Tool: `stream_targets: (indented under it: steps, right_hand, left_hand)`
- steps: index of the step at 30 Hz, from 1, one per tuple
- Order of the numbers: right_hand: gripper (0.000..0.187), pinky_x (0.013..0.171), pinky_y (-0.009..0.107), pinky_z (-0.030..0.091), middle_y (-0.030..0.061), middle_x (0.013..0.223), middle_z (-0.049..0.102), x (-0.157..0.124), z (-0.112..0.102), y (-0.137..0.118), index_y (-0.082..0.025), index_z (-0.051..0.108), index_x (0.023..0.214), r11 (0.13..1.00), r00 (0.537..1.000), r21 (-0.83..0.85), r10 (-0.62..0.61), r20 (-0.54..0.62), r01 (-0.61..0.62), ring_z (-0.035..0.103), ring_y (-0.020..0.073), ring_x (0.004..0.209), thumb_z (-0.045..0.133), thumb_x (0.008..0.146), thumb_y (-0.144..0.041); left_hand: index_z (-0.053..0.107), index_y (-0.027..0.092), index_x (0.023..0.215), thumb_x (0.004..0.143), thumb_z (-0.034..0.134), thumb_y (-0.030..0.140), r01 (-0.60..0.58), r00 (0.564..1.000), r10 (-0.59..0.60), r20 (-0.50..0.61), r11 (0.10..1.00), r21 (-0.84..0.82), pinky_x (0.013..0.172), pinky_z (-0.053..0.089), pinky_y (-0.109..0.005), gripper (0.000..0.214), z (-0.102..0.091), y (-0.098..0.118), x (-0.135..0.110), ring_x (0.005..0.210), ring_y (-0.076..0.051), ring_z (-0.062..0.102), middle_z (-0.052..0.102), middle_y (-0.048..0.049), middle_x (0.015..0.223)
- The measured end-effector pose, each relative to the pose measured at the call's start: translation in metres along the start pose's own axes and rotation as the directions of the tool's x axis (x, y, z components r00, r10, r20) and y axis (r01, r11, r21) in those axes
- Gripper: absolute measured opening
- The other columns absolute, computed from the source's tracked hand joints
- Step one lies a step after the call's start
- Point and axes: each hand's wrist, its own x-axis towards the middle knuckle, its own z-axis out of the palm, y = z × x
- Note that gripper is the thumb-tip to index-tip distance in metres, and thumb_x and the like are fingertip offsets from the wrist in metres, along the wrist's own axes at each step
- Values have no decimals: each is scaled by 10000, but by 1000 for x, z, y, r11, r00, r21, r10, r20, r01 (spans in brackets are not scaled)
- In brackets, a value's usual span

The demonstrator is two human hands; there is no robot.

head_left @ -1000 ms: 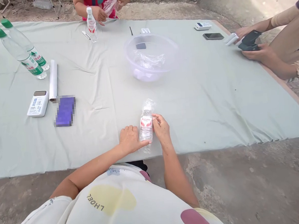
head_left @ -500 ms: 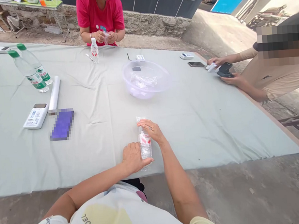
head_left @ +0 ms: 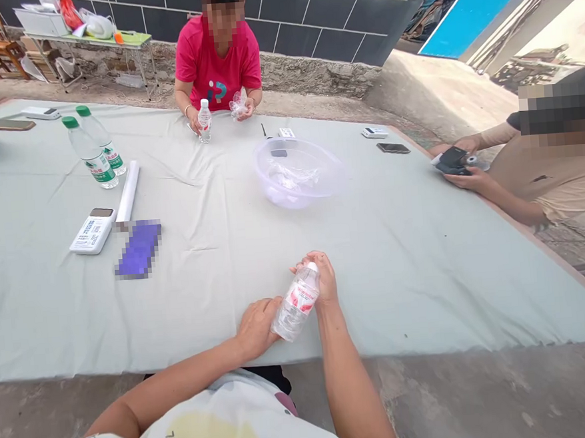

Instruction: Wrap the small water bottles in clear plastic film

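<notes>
A small clear water bottle (head_left: 296,305) with a red and white label is tilted, its top leaning to the right, just above the near edge of the table (head_left: 425,256). My left hand (head_left: 254,325) grips its base. My right hand (head_left: 317,277) is closed around its neck and white cap. Both hands are near the front edge of the grey-green cloth.
A clear plastic bowl (head_left: 296,172) holding crumpled film sits mid-table. At left lie two green-capped bottles (head_left: 94,149), a white roll (head_left: 128,192), a white device (head_left: 91,230) and a purple item (head_left: 139,248). A person in red (head_left: 217,64) sits opposite with a bottle; another person (head_left: 534,175) is at right.
The bottle went from standing upright on the cloth to being tilted and lifted between both hands. My right hand moved to its cap. The camera view rose.
</notes>
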Motion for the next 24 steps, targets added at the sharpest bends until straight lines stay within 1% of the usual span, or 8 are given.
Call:
stream_targets:
  steps: [2,4,6,11,14,17,20,24]
  right_hand:
    - [302,708,309,575,-67,693,528,-14,7,-11,-249,598,783,985,996,150,74,51,-81,585,103,627,738,743,-514]
    - [344,763,333,588,-34,801,609,-24,15,-19,-219,585,675,974,990,196,95,104,-114,653,132,753,754,727,-514]
    - [395,796,357,591,1,936,678,-31,25,-25,-204,554,608,973,986,199,93,138,-119,689,179,878,752,730,-523]
    - [376,621,279,569,-60,564,548,-38,58,-32,-224,551,630,973,987,226,13,160,-49,594,104,515,696,785,-534]
    - [326,666,312,580,-73,538,520,-44,82,-38,-233,558,685,982,977,168,-122,172,92,611,116,519,642,850,-500]
    - [233,690,350,582,-58,569,557,-56,104,-43,-239,597,768,963,911,74,-269,313,259,643,138,552,573,924,-411]
    - [245,668,353,574,-19,603,587,-71,125,-45,-217,600,729,893,734,49,-398,551,448,669,158,594,524,947,-298]
    - [171,564,334,563,0,568,592,-85,148,-45,-226,591,707,728,468,114,-544,697,676,665,183,585,589,877,-229]
  left_hand:
    - [508,232,1344,849,657,277,-6,995,41,87,932,-363,921,456,-392,519,-14,-1,-10,1021,-245,616,658,-88,1145]
    - [452,259,1418,830,688,283,118,978,30,207,737,-665,858,490,-368,634,-25,-1,-20,902,-205,640,686,-57,1034]
    - [409,269,1469,795,737,273,269,953,-19,303,515,-814,830,512,-373,750,-32,-4,-29,848,-190,647,695,-49,984]
    - [595,206,1325,769,713,182,361,924,-172,342,92,-928,886,517,-489,568,-45,-21,-45,932,-237,668,694,-105,1077]
    - [653,135,1204,744,656,174,300,923,-203,328,-158,-941,893,507,-547,462,-54,-27,-46,967,-273,665,698,-130,1082]
    - [678,117,1047,727,656,281,259,920,-200,337,-337,-905,896,498,-542,360,-63,-26,-40,989,-298,660,704,-131,1058]
    - [647,152,857,764,675,423,238,886,-317,338,-315,-919,754,514,-397,288,-72,-22,-28,807,-231,660,694,-70,856]
    - [534,162,631,762,737,424,247,889,-382,253,-66,-967,534,362,-245,356,-84,-20,-13,504,-97,453,503,32,530]
